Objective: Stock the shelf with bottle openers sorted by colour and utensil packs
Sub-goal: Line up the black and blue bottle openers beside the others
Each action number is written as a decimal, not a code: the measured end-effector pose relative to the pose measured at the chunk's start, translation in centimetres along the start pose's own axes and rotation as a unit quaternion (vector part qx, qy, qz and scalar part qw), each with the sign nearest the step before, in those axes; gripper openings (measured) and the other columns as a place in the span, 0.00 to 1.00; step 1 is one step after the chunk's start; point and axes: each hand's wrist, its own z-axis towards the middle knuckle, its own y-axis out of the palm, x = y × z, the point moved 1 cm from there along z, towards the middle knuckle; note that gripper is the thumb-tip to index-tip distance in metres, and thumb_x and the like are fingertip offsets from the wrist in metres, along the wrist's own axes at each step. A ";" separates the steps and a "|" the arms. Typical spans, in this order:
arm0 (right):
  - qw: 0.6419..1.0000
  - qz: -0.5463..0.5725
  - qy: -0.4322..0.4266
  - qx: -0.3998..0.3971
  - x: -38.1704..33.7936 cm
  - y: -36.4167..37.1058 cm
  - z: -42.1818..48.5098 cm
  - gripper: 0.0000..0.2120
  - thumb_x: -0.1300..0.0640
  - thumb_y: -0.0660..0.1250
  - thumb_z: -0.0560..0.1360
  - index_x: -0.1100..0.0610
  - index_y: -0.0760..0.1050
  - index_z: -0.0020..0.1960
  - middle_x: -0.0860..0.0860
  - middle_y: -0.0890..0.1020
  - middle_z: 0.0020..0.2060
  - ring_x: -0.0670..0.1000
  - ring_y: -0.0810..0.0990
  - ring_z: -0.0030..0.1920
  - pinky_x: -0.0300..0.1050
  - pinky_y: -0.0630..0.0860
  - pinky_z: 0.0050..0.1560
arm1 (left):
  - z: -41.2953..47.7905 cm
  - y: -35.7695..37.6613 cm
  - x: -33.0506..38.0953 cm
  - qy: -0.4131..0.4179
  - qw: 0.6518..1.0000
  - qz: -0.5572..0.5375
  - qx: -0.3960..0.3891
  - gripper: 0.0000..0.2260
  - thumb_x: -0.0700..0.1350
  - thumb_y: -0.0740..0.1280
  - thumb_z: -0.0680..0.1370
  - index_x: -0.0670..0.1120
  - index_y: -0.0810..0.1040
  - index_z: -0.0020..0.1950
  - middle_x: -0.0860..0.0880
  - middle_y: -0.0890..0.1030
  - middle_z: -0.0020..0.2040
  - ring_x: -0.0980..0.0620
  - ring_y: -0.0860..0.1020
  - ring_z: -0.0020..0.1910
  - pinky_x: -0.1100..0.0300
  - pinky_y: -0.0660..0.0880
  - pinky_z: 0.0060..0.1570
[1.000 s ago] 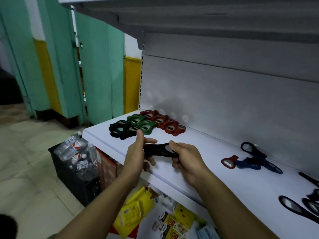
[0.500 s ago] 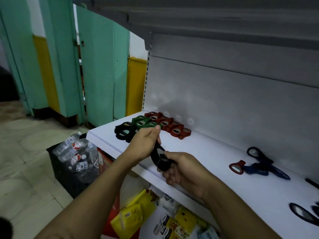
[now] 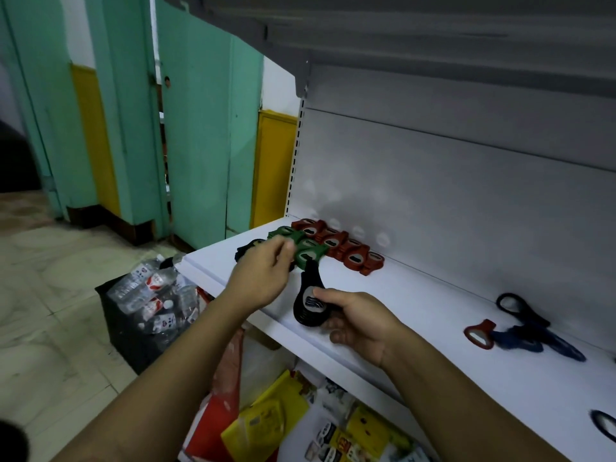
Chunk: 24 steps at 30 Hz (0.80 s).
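Black crate holds water bottles; right hand grips black openers.

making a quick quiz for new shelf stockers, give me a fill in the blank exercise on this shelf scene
1. The stack that the right hand grips is made of ____ bottle openers.
2. The row of openers nearest the back panel is ____ in colour.
3. The scissors lie on the shelf to the ____ of the right hand.
4. The black crate on the floor holds plastic ____.
Missing words: black; red; right; bottles.
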 end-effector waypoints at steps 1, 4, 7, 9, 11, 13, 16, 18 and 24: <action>1.000 -0.006 0.008 0.025 0.0 0.1 0.7 0.11 0.54 0.72 0.73 0.61 0.81 0.51 0.54 0.83 0.38 0.47 0.75 0.30 0.38 0.66 0.26 | -0.1 -0.4 -1.2 0.001 0.999 0.048 0.025 0.12 0.48 0.57 0.83 0.45 0.78 0.55 0.48 0.82 0.51 0.49 0.77 0.49 0.52 0.75 0.49; 0.995 -0.041 0.027 0.083 -0.4 0.9 2.7 0.08 0.55 0.72 0.72 0.60 0.78 0.45 0.51 0.78 0.30 0.48 0.69 0.30 0.40 0.62 0.26 | -0.7 -1.2 -3.7 0.008 0.986 0.161 0.038 0.15 0.39 0.61 0.79 0.47 0.77 0.63 0.47 0.80 0.59 0.45 0.72 0.58 0.50 0.73 0.55; 0.991 -0.072 0.038 0.109 -0.8 2.1 4.5 0.09 0.58 0.72 0.72 0.58 0.72 0.40 0.52 0.69 0.27 0.48 0.61 0.27 0.39 0.56 0.25 | -1.2 -1.7 -4.5 0.015 0.967 0.256 0.005 0.24 0.36 0.62 0.74 0.49 0.74 0.68 0.48 0.77 0.65 0.44 0.68 0.62 0.50 0.70 0.57; 0.989 -0.078 0.048 0.117 -1.0 2.8 5.7 0.09 0.61 0.71 0.73 0.59 0.71 0.39 0.53 0.68 0.27 0.49 0.62 0.25 0.37 0.57 0.24 | -1.1 -1.8 -4.4 0.010 0.956 0.293 -0.025 0.27 0.37 0.61 0.73 0.51 0.69 0.73 0.50 0.73 0.69 0.46 0.66 0.65 0.51 0.67 0.59; 0.987 -0.075 0.059 0.129 -1.3 3.2 6.6 0.08 0.62 0.69 0.74 0.60 0.71 0.39 0.54 0.69 0.26 0.49 0.63 0.24 0.35 0.58 0.23 | -0.9 -1.6 -4.2 0.011 0.947 0.317 -0.051 0.29 0.39 0.61 0.74 0.53 0.65 0.75 0.52 0.70 0.71 0.48 0.63 0.67 0.53 0.64 0.60; 0.984 -0.073 0.063 0.147 -1.4 3.3 7.6 0.07 0.62 0.68 0.75 0.61 0.72 0.40 0.56 0.73 0.29 0.48 0.65 0.23 0.34 0.61 0.21 | -0.7 -1.3 -4.2 0.020 0.943 0.327 -0.061 0.28 0.41 0.60 0.76 0.54 0.63 0.75 0.53 0.68 0.72 0.48 0.63 0.68 0.53 0.63 0.60; 0.982 -0.079 0.057 0.165 -1.4 3.7 8.7 0.06 0.62 0.69 0.75 0.63 0.73 0.41 0.59 0.79 0.37 0.50 0.71 0.24 0.35 0.68 0.20 | -0.3 -0.7 -4.4 0.026 0.942 0.329 -0.064 0.27 0.42 0.59 0.76 0.54 0.64 0.75 0.53 0.69 0.71 0.49 0.62 0.69 0.53 0.62 0.61; 0.980 -0.086 0.055 0.170 -1.4 4.0 9.2 0.06 0.63 0.69 0.75 0.62 0.73 0.41 0.61 0.80 0.44 0.53 0.76 0.28 0.39 0.73 0.21 | -0.1 -0.3 -4.6 0.025 0.943 0.326 -0.063 0.27 0.42 0.59 0.76 0.55 0.65 0.74 0.53 0.69 0.71 0.48 0.62 0.69 0.53 0.61 0.61; 0.986 -0.072 0.064 0.134 -2.5 3.4 8.5 0.04 0.61 0.66 0.77 0.61 0.74 0.45 0.58 0.76 0.40 0.57 0.79 0.42 0.46 0.80 0.26 | 0.2 -0.4 -5.6 0.027 0.940 0.332 -0.069 0.27 0.43 0.60 0.76 0.54 0.63 0.75 0.54 0.67 0.72 0.49 0.61 0.69 0.53 0.60 0.60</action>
